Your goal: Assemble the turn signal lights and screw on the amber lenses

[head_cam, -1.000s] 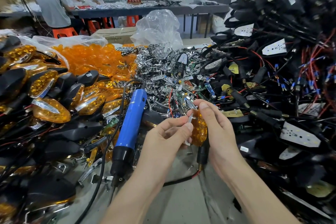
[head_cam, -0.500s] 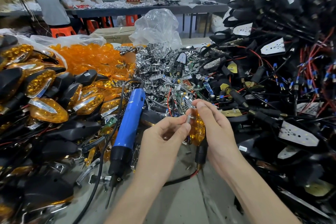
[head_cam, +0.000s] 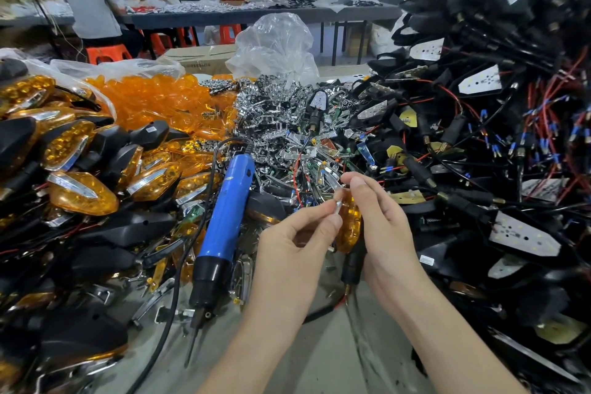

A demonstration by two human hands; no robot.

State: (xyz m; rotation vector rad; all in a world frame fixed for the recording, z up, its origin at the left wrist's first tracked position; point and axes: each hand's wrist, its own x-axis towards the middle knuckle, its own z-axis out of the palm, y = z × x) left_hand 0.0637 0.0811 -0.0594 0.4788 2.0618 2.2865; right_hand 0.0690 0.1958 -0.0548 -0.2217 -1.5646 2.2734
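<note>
Left hand (head_cam: 287, 245) and right hand (head_cam: 385, 227) are bare; both forearms (head_cam: 256, 345) run bare to the frame edge. The fingernails (head_cam: 356, 183) look short, though they are blurred.

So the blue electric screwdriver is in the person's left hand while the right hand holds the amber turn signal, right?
No. In the head view the blue electric screwdriver lies on the bench, untouched; the left hand pinches a small silver part. The right hand does hold the amber turn signal.
</note>
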